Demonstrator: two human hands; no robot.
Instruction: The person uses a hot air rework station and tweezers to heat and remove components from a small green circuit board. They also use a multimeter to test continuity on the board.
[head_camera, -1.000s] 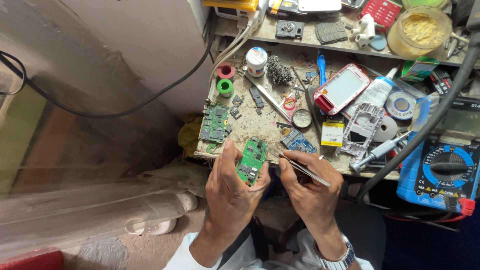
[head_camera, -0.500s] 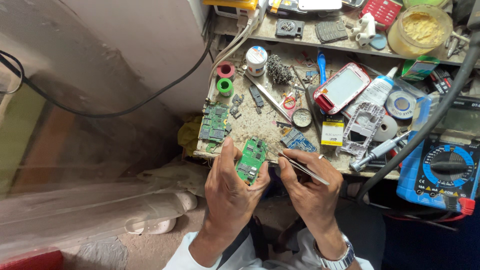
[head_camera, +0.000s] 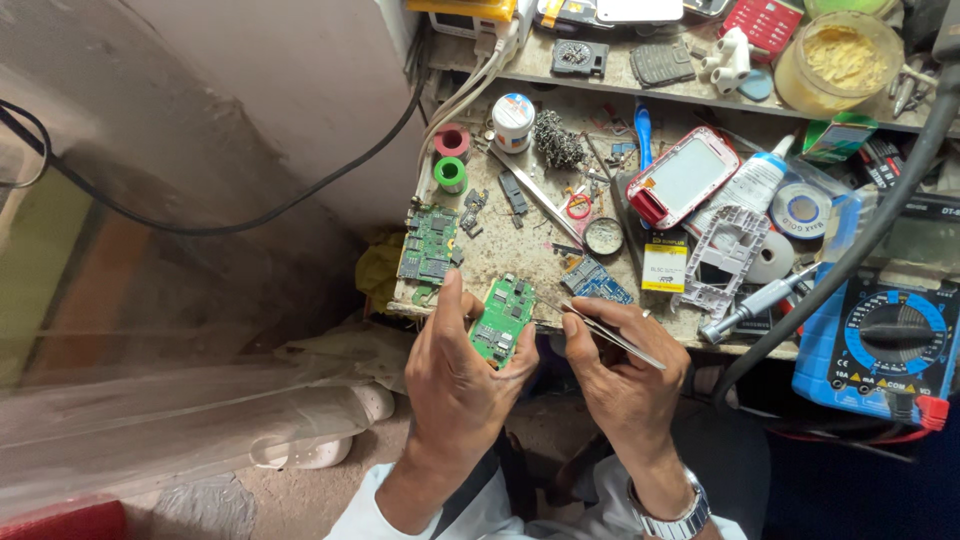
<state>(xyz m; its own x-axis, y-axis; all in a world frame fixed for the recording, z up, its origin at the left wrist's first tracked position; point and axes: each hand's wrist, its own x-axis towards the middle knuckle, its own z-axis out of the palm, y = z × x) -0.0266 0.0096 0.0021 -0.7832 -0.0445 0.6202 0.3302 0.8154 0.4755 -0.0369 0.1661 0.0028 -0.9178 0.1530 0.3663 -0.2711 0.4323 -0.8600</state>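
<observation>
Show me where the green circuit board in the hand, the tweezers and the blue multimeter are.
green circuit board (head_camera: 502, 320), head view, middle of its face.
tweezers (head_camera: 610, 335), head view, middle of the metal arms, in the right hand.
blue multimeter (head_camera: 885, 335), head view, its round dial.

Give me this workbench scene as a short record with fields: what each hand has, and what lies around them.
left hand: left hand holds a green circuit board by its edges, tilted up over the bench edge
right hand: right hand grips metal tweezers, tips pointing toward the board
nearest on bench: second green circuit board, small blue board
further back: red-framed phone shell, white tube, pink and green tape rolls
right side: blue multimeter
surface: cluttered workbench
</observation>
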